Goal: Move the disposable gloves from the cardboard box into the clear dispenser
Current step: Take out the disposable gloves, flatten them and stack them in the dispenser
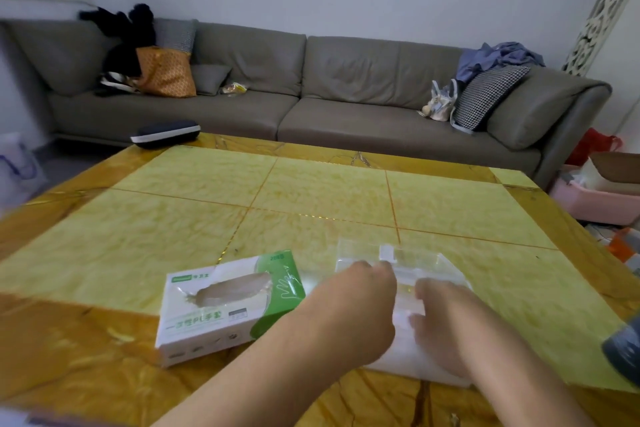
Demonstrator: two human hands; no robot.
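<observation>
Head view, nearest first
Forearms: two bare forearms reach in from the lower edge toward the middle of the table (pixel 346 191).
Left hand (pixel 353 308): rests on the left part of the clear dispenser (pixel 429 274), knuckles up; its fingers (pixel 384 269) curl down over the plastic, but whether they pinch it or only press on it I cannot tell.
Right hand (pixel 446 326): lies on the right part of the same dispenser, just beside the left hand; its fingers bend over pale, filmy material under the palm, and the grip itself is hidden and blurred, so I cannot tell whether it holds anything.
Clear dispenser: lies flat on the table right of centre, under both hands; a small white tab shows at its far edge.
Disposable gloves (pixel 408 357): a whitish translucent mass lies beneath and in front of the hands at the dispenser; whether it sits inside or on top cannot be told.
Cardboard box (pixel 221 308): white and green, lying flat on the table just left of the left forearm, its oval top opening facing up with a greyish film in it.
Dark object: a blurred grey shape at the right edge, near the table's corner.
Case (pixel 166 133): a dark zipped case on the table's far left corner.
Sofa (pixel 346 80): grey, behind the table, with bags, cushions and clothes on it.
</observation>
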